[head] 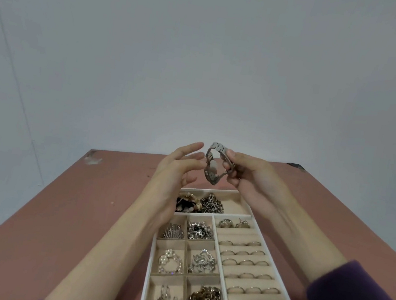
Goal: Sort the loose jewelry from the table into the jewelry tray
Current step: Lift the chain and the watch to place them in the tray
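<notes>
A: Left grip [176, 169]?
B: Wide, fingers spread, holding nothing. Fingertips just left of the watch [210, 169]; contact unclear.
A: Right grip [249, 174]?
B: Thumb and curled fingers pinch the watch's metal band. The watch hangs between both grips, lifted off the bench [58, 207], above the far end of the jewelry tray [148, 269].
A: Anything obscured?
B: The left wrist covers part of the tray's far compartment. The tray's near edge is cut off. The watch dial is blurred. The chains below the grips are too tangled to separate.

One watch [211, 168], one jewelry tray [150, 264]
</notes>
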A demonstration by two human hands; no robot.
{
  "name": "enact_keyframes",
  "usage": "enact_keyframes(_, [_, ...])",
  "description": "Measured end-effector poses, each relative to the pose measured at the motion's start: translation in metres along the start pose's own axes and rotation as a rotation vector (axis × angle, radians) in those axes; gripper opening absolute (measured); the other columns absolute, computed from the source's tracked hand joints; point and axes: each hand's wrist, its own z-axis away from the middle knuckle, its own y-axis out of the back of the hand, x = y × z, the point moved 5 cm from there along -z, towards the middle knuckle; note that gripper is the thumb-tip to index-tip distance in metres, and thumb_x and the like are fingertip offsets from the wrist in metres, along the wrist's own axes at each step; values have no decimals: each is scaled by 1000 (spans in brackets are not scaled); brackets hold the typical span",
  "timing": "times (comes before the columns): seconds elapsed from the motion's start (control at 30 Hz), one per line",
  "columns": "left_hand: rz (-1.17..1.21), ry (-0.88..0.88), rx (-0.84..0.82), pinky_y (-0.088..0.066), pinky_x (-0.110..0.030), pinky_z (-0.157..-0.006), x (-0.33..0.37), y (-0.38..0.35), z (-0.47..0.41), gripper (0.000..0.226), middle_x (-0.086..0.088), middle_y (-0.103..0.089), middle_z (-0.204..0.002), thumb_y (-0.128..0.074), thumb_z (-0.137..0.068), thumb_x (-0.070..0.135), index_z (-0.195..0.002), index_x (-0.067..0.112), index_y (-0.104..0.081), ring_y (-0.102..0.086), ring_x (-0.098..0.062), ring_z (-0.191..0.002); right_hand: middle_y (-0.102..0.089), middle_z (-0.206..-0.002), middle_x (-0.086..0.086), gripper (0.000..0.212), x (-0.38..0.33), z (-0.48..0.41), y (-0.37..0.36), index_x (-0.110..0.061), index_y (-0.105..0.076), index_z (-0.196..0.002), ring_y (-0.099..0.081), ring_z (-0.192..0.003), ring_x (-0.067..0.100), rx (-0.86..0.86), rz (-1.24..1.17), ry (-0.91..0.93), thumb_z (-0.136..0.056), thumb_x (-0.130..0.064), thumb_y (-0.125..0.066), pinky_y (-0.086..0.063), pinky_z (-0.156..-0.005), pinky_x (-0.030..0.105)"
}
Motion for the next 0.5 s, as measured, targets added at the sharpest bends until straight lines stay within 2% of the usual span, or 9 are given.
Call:
enact_keyframes(0.03, [-35, 15, -59, -41, -26, -83, 0, -3, 0, 38, 2, -66, -114, -62, -76, 12, -111, 26, -64, -59, -9, -107, -54, -56, 0, 6, 0, 1, -1, -6, -62, -76, -38, -53, 7, -27, -29, -32, -78, -12, -60, -29, -52, 18])
enact_keyframes(0.1, [-73, 32, -146, -43, -27, -87, 1, -9, 2, 35, 1, -69, -112, -62, -79, 17, -114, 19, -64, -62, -10, -104, -52, -55, 0, 17, 1, 3, -2, -6, -61, -82, -36, -50, 8, -83, -76, -80, -69, -17, -60, -30, -45, 17])
enact_keyframes(0.17, [-50, 22, -146, -46, -27, -87, 3, -8, 2, 26, 3, -73, -95, -61, -83, 18, -108, 13, -67, -67, -9, -89, -50, -52, -1, 18, 2, 4, -1, -6, -62, -85, -35, -47, 8, -108, -98, -121, -72, -18, -58, -28, -42, 17])
enact_keyframes(0.23, [-11, 0, -118, -49, -27, -82, 5, -5, 2, 24, 4, -72, -80, -64, -81, 15, -105, 12, -67, -68, -8, -75, -51, -55, -1, 12, 7, 2, 1, -9, -61, -87, -37, -46, 7, -96, -69, -151, -83, -16, -52, -29, -41, 17])
enact_keyframes(0.33, [63, -44, -108, -56, -22, -73, 7, -3, 2, 34, -4, -69, -80, -65, -79, 8, -112, 14, -61, -69, -12, -76, -56, -74, 5, 17, 12, 0, 2, -11, -63, -88, -45, -58, 12, -91, 60, -142, -91, -23, -50, -35, -54, 22])
enact_keyframes(0.43, [80, -89, -42, -55, -19, -65, 9, 1, 3, 33, -5, -66, -83, -64, -81, 6, -113, 15, -61, -69, -11, -74, -62, -84, 5, 34, 15, 6, -8, -14, -65, -90, -56, -68, 16, -215, 267, -138, -82, -46, -56, -39, -60, 27])
enact_keyframes(0.47, [89, -98, -11, -55, -18, -62, 9, 3, 3, 32, -6, -65, -83, -63, -82, 5, -112, 14, -62, -69, -9, -71, -63, -85, 4, 38, 16, 8, -13, -14, -66, -95, -57, -71, 17, -262, 329, -127, -77, -47, -59, -41, -60, 26])
enact_keyframes(0.5, [100, -99, 17, -54, -18, -60, 8, 5, 2, 30, -7, -63, -84, -62, -82, 4, -111, 12, -63, -68, -8, -68, -64, -89, 5, 38, 16, 10, -17, -13, -66, -102, -58, -76, 19, -300, 359, -106, -76, -40, -63, -44, -60, 25])
